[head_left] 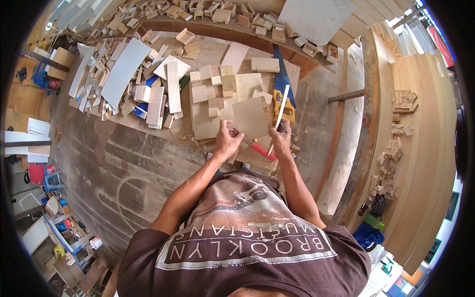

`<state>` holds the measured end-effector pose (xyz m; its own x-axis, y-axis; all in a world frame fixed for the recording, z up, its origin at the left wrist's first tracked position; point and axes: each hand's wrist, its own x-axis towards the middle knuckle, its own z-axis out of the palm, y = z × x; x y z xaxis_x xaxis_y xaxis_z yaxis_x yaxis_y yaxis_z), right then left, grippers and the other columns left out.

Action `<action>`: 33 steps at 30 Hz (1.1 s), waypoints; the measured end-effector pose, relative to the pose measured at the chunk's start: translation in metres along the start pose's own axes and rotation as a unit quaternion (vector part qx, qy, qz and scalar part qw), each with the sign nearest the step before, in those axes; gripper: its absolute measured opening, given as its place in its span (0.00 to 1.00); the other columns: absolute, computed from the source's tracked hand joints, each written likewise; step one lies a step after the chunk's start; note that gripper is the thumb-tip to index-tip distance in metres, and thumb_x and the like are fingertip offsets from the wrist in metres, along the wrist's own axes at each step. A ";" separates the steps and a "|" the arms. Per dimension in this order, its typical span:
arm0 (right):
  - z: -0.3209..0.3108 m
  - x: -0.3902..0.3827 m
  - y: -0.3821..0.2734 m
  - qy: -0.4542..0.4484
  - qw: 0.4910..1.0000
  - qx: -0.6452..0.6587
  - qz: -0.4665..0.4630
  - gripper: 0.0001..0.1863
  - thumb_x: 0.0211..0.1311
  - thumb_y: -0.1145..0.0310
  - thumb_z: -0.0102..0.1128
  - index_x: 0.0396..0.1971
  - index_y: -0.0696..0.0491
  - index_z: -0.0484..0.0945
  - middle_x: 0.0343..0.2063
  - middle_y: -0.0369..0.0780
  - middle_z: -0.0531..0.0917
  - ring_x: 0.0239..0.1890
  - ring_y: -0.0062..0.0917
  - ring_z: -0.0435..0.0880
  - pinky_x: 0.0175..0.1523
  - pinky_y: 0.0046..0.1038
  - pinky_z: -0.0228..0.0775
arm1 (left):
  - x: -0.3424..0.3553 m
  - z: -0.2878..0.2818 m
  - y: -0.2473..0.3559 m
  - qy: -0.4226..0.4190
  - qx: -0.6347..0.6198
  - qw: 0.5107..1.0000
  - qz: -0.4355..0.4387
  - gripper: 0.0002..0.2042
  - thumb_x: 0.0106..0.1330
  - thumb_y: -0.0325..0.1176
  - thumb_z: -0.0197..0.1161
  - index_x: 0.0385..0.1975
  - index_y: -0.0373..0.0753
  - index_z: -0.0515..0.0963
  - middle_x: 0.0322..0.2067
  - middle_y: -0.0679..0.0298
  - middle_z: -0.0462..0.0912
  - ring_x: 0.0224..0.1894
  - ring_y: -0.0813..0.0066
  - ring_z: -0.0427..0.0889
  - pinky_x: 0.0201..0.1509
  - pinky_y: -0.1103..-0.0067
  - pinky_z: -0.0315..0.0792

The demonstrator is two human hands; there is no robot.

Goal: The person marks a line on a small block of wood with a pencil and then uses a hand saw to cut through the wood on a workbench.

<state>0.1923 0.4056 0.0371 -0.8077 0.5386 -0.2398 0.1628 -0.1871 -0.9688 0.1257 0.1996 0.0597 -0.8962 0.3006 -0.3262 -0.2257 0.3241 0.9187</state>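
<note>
My right hand (pixel 280 137) is closed around a thin white strip (pixel 283 104), which slants up and to the right. A small dark thing also shows at its fingers, too small to name. My left hand (pixel 228 140) has its fingers curled in toward the thumb, beside the lower left edge of a thin brown sheet (pixel 250 117). Whether anything is between these fingers is hidden. The sheet lies over a pale board (pixel 204 127) with several small wooden blocks (pixel 200 94) on it. Just beyond my right hand is a handsaw (pixel 283 79) with a yellow handle.
A long red object (pixel 262 150) lies between my forearms. Wood offcuts (pixel 157 99) and a long grey-white panel (pixel 126 72) crowd the left. Many small wooden pieces (pixel 220 16) line the far ledge. On the right, a plank bench (pixel 423 148) bears small wooden models (pixel 404 101).
</note>
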 end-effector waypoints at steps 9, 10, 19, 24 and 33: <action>-0.041 -0.008 -0.086 -0.140 0.986 0.070 0.056 0.23 0.52 0.77 0.59 0.52 0.56 0.78 0.34 0.32 0.77 0.35 0.19 0.73 0.41 0.24 0.67 | -0.043 0.002 0.061 -0.029 -0.197 0.971 0.130 0.48 0.64 0.25 0.69 0.78 0.41 0.42 0.51 0.47 0.79 0.49 0.67 0.83 0.52 0.70 0.83; -0.043 -0.007 -0.085 -0.155 0.984 0.063 0.057 0.24 0.51 0.77 0.59 0.52 0.57 0.78 0.34 0.32 0.77 0.34 0.19 0.73 0.40 0.24 0.67 | -0.045 0.003 0.061 -0.004 -0.209 0.967 0.144 0.41 0.68 0.24 0.65 0.77 0.43 0.48 0.50 0.49 0.81 0.49 0.70 0.83 0.50 0.73 0.82; -0.058 -0.012 -0.036 -0.179 0.977 0.056 0.101 0.23 0.52 0.78 0.62 0.53 0.57 0.79 0.36 0.34 0.78 0.32 0.19 0.75 0.38 0.25 0.70 | -0.034 0.028 0.003 0.082 -0.183 0.980 0.012 0.31 0.70 0.26 0.63 0.71 0.36 0.59 0.45 0.52 0.84 0.45 0.73 0.83 0.47 0.76 0.79; -0.039 -0.005 0.033 -0.127 0.982 0.085 0.113 0.21 0.56 0.78 0.63 0.52 0.58 0.79 0.34 0.36 0.80 0.33 0.21 0.78 0.38 0.25 0.72 | -0.004 0.033 -0.010 0.125 -0.088 0.988 -0.031 0.28 0.69 0.28 0.64 0.67 0.32 0.65 0.48 0.45 0.83 0.50 0.61 0.84 0.52 0.69 0.79; 0.009 -0.026 0.051 -0.033 0.961 -0.275 0.008 0.18 0.59 0.71 0.65 0.49 0.60 0.78 0.33 0.50 0.85 0.36 0.37 0.86 0.43 0.36 0.76 | 0.008 0.032 -0.046 0.145 0.250 0.956 0.042 0.27 0.62 0.27 0.66 0.62 0.27 0.71 0.57 0.42 0.75 0.61 0.43 0.74 0.68 0.60 0.67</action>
<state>0.2166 0.3743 -0.0052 -0.8333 0.4834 -0.2682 0.4364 0.2774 -0.8559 0.1411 0.2155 0.0076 -0.9877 0.1073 -0.1135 -0.0015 0.7200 0.6940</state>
